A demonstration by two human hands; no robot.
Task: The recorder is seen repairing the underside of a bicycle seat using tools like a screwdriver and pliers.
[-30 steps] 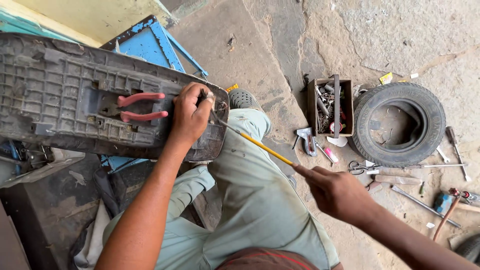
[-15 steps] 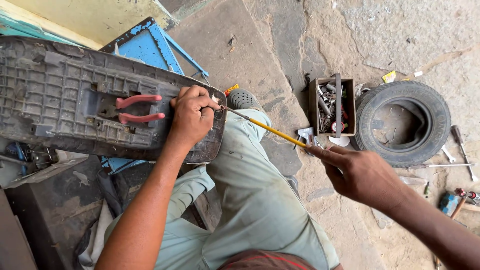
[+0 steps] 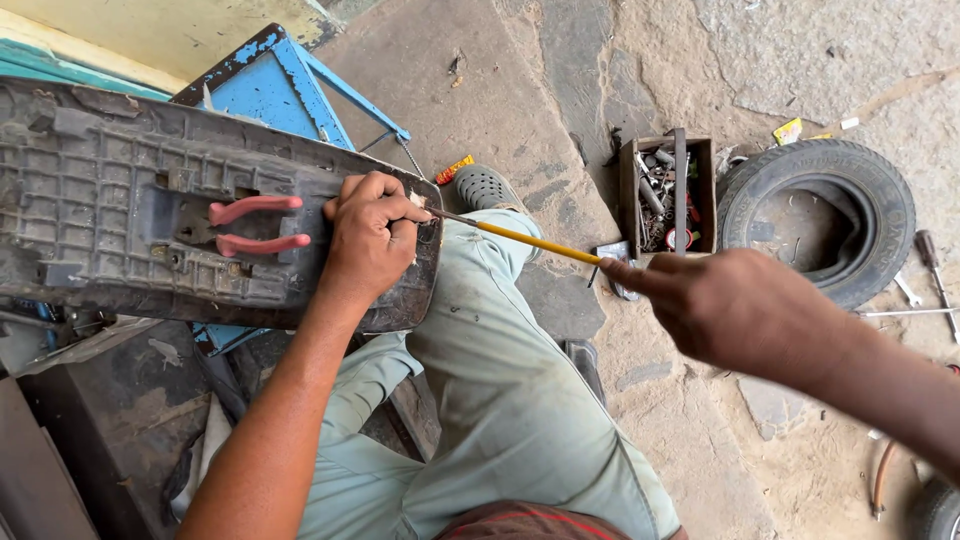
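Observation:
A grey ribbed plastic seat base [image 3: 100, 215] lies upside down across my lap. Pliers with pink handles [image 3: 255, 226] rest on it. My left hand [image 3: 372, 240] presses on the base's right end, fingers pinched where the tip of a thin yellow rod-like tool [image 3: 530, 241] meets the edge. My right hand [image 3: 735, 305] grips the other end of that yellow tool, out over my knee. The tool's tip is hidden under my left fingers.
A wooden tool tray [image 3: 665, 195] full of metal parts stands on the stone ground beside a black tyre [image 3: 815, 215]. Screwdrivers and spanners [image 3: 930, 280] lie at the far right. A blue metal frame [image 3: 280, 85] sits behind the seat base. My grey shoe [image 3: 485, 187] rests on the ground.
My right hand has risen and moved towards the seat base with the yellow tool, so the tool now lies flatter. My left hand stays on the base's end.

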